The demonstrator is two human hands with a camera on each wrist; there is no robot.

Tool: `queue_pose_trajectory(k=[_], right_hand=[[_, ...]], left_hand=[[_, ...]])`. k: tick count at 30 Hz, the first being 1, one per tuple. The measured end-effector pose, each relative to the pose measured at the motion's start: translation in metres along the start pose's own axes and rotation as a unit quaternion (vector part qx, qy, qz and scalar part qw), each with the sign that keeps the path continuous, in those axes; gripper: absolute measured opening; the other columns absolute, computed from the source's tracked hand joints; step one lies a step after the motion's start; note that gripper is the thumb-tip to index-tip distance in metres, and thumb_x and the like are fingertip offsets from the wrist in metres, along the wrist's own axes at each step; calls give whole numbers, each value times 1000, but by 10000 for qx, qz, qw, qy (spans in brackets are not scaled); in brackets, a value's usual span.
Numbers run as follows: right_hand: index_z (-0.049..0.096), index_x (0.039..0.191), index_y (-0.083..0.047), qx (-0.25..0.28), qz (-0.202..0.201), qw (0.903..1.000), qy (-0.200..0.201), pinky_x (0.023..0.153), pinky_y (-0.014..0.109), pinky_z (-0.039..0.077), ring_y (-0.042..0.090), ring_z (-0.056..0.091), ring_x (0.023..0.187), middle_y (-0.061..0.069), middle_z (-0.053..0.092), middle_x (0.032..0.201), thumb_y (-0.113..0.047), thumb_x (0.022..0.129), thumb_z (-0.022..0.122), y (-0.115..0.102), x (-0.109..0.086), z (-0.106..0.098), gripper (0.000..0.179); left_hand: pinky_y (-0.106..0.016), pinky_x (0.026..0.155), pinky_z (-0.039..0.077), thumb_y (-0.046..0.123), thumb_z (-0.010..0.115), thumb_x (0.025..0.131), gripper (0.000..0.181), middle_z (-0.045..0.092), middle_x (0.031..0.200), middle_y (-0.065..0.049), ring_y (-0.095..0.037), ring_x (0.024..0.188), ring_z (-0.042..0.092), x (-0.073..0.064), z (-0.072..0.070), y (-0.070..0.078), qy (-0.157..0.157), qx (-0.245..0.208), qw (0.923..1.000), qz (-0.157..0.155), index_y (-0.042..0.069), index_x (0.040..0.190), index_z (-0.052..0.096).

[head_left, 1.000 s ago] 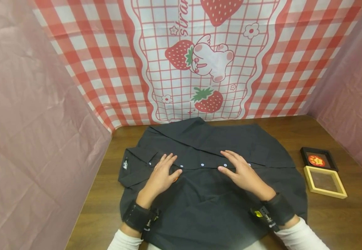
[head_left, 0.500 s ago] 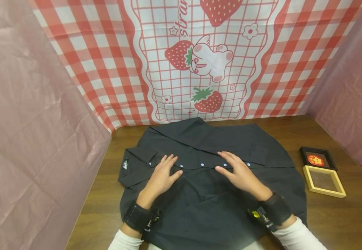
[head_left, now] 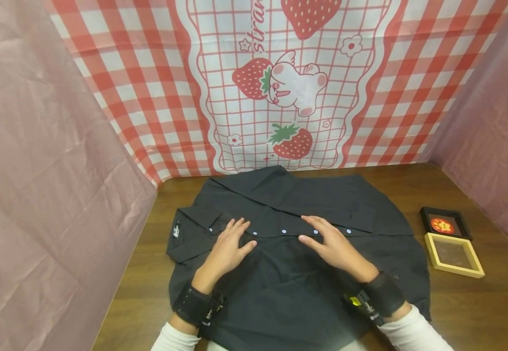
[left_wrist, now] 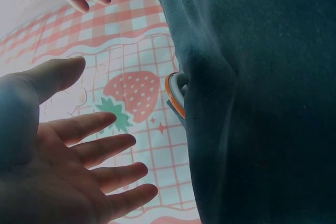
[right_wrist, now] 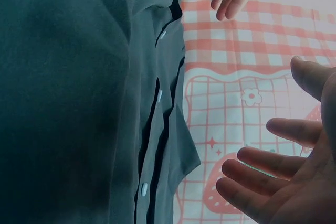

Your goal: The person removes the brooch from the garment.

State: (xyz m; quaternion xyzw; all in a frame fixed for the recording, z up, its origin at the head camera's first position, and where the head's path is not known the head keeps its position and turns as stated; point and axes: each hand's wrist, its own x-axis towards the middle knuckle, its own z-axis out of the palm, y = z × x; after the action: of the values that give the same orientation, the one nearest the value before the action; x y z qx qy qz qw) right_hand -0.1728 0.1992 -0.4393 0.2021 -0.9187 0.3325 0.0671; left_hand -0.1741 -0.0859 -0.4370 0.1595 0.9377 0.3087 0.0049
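Note:
A dark grey button-up shirt (head_left: 293, 273) lies spread on the table, its collar to the left and a row of pale buttons across the middle. My left hand (head_left: 225, 248) hovers over the collar side, fingers spread. My right hand (head_left: 335, 246) hovers over the button row, also with fingers extended. Both wrist views show a gap between the hands and the cloth, and nothing is held. In the left wrist view, a curved orange-and-grey object (left_wrist: 177, 90) pokes out beside the shirt; most of it is hidden, so its kind is unclear.
A black frame (head_left: 462, 217) with a red and yellow picture and a pale wooden frame (head_left: 431, 248) lie on the brown table (head_left: 491, 312) at right. Behind hangs a strawberry-print checked cloth (head_left: 157, 87). Pink curtains (head_left: 52, 170) flank both sides.
My right hand has drifted slightly left, baring a button near its wrist side. A bit of orange by my left thumb has gone from sight in the head view. The shirt lies unchanged.

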Motion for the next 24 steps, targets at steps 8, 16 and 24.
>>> queue_pose_trajectory(k=[8,16,24], right_hand=[[48,143,-7,93,160,9998,-123,102,60,42,40,47,132,18,51,142,-34,93,64,-4,-1,5,58],[49,142,-10,82,202,9997,-139,103,60,41,39,48,132,17,52,141,-35,93,64,-7,0,12,57],[50,141,-10,163,88,9997,-163,102,58,44,38,50,130,17,52,141,-35,93,65,-10,4,16,57]], left_hand=[[-62,114,26,31,63,94,56,40,153,-18,-42,146,27,-1,0,1,-8,-7,10000,-9,5,142,49],[-62,115,26,31,63,94,56,40,153,-18,-42,146,27,-2,1,0,-54,-52,10000,-22,7,142,49],[-61,114,26,31,63,94,56,40,152,-19,-42,146,28,-2,1,0,-40,-23,10000,-56,7,142,49]])
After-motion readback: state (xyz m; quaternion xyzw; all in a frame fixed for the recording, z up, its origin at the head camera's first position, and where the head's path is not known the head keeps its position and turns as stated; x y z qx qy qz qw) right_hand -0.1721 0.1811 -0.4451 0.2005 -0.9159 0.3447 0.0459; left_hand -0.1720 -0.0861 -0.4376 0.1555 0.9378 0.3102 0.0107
